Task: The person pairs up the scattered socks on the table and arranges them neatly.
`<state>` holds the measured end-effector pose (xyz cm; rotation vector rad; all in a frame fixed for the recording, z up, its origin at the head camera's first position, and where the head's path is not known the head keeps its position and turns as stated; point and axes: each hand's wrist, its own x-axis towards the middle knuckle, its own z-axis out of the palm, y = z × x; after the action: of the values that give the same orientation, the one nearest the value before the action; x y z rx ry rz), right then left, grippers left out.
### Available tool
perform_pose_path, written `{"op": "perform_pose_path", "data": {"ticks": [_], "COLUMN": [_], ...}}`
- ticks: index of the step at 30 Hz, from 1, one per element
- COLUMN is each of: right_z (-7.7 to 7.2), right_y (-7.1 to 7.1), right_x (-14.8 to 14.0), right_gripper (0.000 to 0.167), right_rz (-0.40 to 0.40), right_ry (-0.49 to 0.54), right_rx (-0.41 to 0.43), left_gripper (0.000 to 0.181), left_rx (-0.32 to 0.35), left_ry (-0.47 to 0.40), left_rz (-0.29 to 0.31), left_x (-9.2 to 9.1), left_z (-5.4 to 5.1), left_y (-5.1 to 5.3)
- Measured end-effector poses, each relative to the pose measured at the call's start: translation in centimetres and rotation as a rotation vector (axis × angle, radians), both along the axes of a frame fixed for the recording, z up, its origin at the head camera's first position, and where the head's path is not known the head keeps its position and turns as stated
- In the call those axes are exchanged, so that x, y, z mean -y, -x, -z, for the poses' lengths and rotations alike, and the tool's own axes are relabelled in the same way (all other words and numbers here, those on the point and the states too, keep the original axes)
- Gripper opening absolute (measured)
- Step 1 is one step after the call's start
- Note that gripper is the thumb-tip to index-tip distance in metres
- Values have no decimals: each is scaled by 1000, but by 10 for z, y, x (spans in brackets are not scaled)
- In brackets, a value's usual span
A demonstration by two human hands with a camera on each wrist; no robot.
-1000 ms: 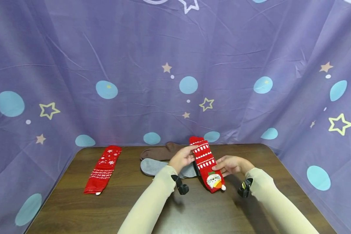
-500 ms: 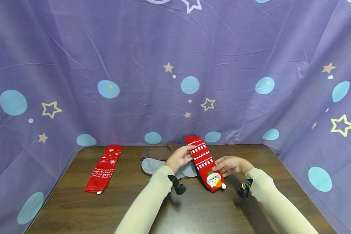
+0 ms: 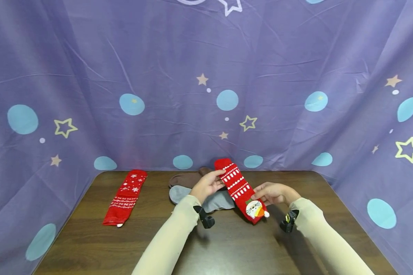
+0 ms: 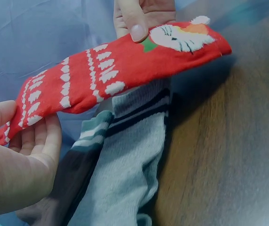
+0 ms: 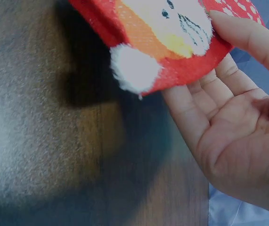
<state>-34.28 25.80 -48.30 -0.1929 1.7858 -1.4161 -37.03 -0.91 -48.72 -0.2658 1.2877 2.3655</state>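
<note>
A red sock [image 3: 238, 187] with white patterns, a white cat-like face and a small white pom-pom is held slantwise above the table. My left hand [image 3: 207, 186] pinches it near its toe end, thumb on top and fingers beneath, as the left wrist view also shows. Near the face at the cuff end, my right hand [image 3: 274, 193] grips it between thumb and fingers. Below it lie a grey sock [image 4: 132, 150] with dark stripes and a brown sock [image 3: 184, 179]; my left hand and the red sock partly hide both in the head view.
Another red sock [image 3: 125, 198] with white snowflakes lies flat at the left of the brown wooden table [image 3: 241, 252]. A purple curtain [image 3: 179, 126] with stars and blue ovals hangs behind the table and along both sides.
My left hand has shifted a little to the left with the toe end of the red sock, so the sock slants more. The right hand keeps its grip near the cuff.
</note>
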Motion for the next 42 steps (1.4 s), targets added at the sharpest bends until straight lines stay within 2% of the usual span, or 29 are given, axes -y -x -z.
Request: {"op": "perform_pose_path", "data": {"ticks": [5, 11, 17, 30, 35, 42], "right_z": [2, 4, 3, -1, -2, -5], "right_y": [0, -1, -2, -1, 1, 0], "right_x": [0, 1, 3, 1, 1, 3], "right_gripper": [23, 18, 20, 15, 19, 22], "right_rz": [20, 58, 88, 24, 5, 8], "right_ry": [7, -27, -29, 22, 34, 41], "right_rx": [-10, -26, -17, -18, -7, -18], "left_gripper": [47, 47, 47, 16, 16, 31], "left_rx": [-1, -1, 0, -7, -16, 4], "left_ry": [5, 3, 5, 22, 35, 34], "left_rz": [1, -15, -18, -57, -53, -56], "left_x": [5, 12, 20, 38, 44, 49], "left_z": [0, 1, 1, -1, -1, 1], "left_y": [0, 2, 2, 0, 1, 2]}}
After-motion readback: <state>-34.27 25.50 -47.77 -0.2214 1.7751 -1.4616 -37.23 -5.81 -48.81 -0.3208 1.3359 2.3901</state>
